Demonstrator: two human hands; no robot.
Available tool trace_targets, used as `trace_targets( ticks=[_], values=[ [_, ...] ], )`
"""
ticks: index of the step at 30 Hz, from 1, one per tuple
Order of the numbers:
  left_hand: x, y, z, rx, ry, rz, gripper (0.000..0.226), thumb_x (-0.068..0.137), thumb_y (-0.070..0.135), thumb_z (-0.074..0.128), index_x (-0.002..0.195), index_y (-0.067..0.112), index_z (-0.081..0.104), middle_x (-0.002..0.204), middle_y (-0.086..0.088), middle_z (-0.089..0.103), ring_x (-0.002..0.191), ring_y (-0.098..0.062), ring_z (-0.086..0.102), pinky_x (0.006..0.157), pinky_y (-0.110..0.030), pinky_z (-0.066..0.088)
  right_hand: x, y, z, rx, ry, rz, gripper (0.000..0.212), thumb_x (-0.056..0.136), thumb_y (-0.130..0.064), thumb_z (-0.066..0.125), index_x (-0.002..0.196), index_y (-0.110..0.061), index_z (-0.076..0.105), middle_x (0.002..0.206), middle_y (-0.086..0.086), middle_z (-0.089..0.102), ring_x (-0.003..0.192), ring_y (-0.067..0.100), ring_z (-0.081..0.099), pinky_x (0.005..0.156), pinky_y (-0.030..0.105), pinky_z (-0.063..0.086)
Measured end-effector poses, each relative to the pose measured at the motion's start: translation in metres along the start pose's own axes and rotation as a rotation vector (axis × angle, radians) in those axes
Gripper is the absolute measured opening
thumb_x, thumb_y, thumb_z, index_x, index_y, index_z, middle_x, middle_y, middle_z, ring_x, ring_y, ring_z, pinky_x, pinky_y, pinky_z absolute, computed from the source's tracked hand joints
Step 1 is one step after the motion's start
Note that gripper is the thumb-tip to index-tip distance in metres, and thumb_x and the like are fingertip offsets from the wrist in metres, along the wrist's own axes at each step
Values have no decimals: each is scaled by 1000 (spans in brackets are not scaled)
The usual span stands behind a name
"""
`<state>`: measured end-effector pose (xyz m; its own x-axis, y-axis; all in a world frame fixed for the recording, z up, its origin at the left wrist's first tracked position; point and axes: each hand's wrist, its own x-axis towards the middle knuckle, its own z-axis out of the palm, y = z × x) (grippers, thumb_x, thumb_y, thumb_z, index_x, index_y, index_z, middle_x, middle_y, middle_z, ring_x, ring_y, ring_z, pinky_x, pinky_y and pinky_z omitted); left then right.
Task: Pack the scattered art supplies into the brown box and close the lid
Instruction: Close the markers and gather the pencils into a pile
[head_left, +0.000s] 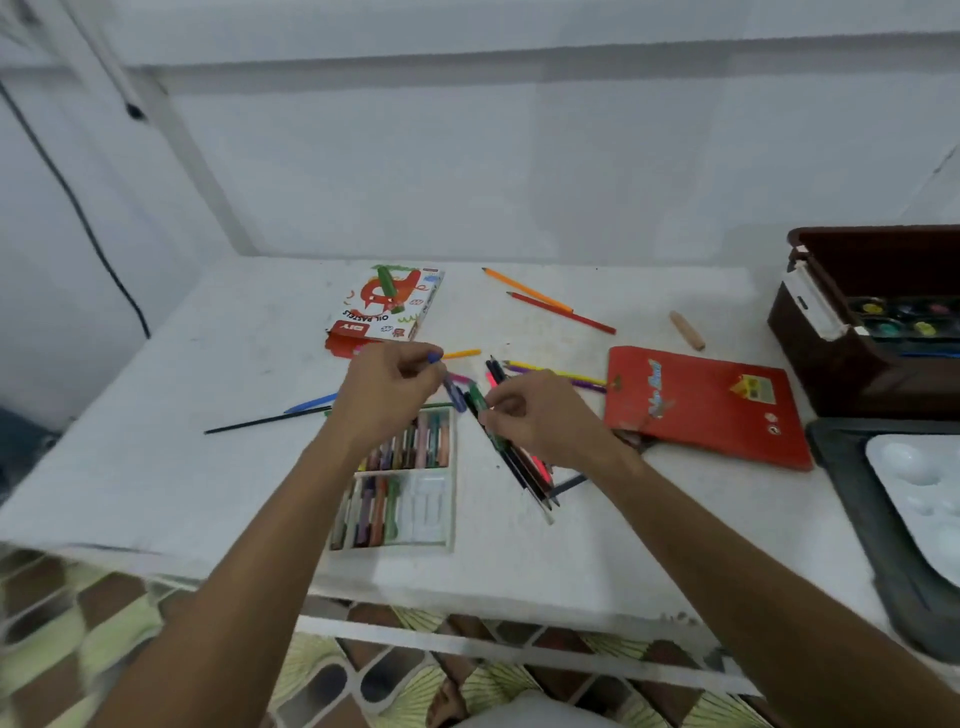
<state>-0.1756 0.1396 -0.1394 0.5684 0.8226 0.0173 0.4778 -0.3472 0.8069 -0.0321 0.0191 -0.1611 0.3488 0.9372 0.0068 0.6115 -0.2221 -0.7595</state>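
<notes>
My left hand (387, 387) is closed around blue and purple crayons above the white pastel tray (402, 483), which holds several oil pastels. My right hand (535, 410) grips a bundle of coloured pencils (524, 467) and pinches a green crayon (480, 402). The brown box (831, 364) stands open at the far right with a watercolour set (909, 322) inside. Loose orange and red pencils (550, 304) lie at the back. Yellow and purple pencils (561, 374) lie beside the red pencil case (706, 405).
An oil pastels carton (387, 312) lies at the back centre. A tan crayon (687, 330) rests near the box. A dark lid with a white palette (919, 499) sits at the right edge. A black pencil (265, 420) and a blue one lie to the left.
</notes>
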Motion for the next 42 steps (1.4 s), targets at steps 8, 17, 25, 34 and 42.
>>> trace_targets(
  ticks=[8,17,25,34,42],
  values=[
    [-45,-45,-26,87,-113,-80,19,91,21,60,107,19,70,78,-2,72,70,-19,70,76,-43,58,-21,-30,60,124,-144,46,31,84,-23,69,93,6,67,80,26,67,74,37,64,73,43,52],
    [-60,-67,-20,254,-174,-84,32,87,33,67,116,20,64,82,3,72,67,-8,67,73,-29,58,-29,-34,92,131,-87,159,37,84,-21,70,117,-8,60,92,13,71,68,17,67,59,15,51],
    [-62,-70,-11,363,-185,-10,39,90,34,63,125,19,61,106,-3,71,78,-7,58,73,-16,42,-36,-29,101,48,4,104,30,83,-16,69,111,-7,65,85,10,70,69,15,63,63,15,47],
    [-72,-74,-23,271,-242,5,37,87,29,68,122,20,63,86,7,69,74,-3,62,64,-9,42,-39,-24,96,-38,-62,31,37,86,-24,66,121,-14,63,82,2,60,70,9,52,58,8,32],
    [-79,-73,-20,286,-270,16,30,87,30,67,117,22,66,88,3,66,73,-6,61,62,-13,46,-41,-16,100,-38,-92,-17,51,87,-29,65,135,-18,51,90,0,46,73,7,46,66,15,33]
  ],
)
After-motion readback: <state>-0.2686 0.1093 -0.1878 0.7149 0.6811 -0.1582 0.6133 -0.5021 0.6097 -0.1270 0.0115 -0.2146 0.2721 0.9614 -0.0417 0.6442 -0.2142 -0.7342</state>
